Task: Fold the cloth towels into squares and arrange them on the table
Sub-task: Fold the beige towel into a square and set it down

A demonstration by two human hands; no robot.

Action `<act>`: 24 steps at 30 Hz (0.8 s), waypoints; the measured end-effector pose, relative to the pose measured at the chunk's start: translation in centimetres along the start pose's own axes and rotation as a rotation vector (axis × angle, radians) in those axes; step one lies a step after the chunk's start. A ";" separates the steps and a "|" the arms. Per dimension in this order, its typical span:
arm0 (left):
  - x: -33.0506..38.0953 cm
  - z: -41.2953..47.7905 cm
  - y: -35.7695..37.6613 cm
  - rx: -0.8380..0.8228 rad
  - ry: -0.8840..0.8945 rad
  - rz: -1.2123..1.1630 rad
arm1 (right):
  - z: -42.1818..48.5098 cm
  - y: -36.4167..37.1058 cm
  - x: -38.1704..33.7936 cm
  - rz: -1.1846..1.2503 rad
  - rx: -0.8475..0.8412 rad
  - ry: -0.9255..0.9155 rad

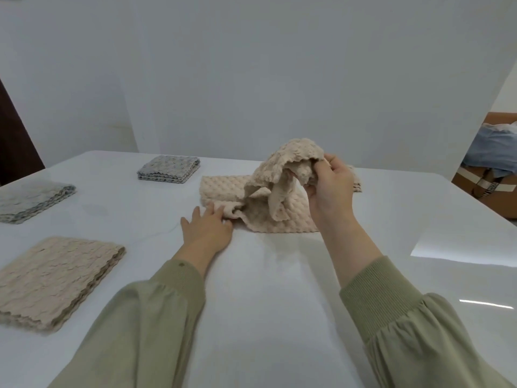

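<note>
My right hand [330,186] pinches a bunched corner of the bumpy beige towel [268,203], lifted at frame centre. The rest drapes onto the glossy white table [279,289]. My left hand [207,228] lies flat, straight fingers touching the towel's near edge. A wavy-edged folded beige square [56,278] sits lower left.

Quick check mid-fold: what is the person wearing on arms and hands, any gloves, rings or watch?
The left hand and right hand are bare: no gloves, rings or watch visible. The left sleeve and right sleeve are loose sage-green fabric, gathered into ribbed knit cuffs of the same green. The left cuff bears a small dark dot.
</note>
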State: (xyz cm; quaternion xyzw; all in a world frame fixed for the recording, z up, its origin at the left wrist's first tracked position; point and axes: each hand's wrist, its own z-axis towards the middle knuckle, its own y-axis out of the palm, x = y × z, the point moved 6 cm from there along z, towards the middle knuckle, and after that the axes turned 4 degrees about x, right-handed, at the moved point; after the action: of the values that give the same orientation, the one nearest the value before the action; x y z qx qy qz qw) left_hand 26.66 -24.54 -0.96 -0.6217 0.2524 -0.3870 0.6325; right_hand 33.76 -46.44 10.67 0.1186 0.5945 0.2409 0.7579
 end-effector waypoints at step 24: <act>2.8 -8.0 -3.1 -0.054 0.045 -1.012 | -5.1 -3.4 7.9 -1.554 -0.345 -0.040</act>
State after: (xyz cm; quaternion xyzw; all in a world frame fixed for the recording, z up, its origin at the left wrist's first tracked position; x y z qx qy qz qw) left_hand 21.31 -31.30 1.70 -0.6738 -0.0572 -0.6516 0.3436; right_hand 30.99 -45.93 1.06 -0.4450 0.4476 -0.2702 0.7271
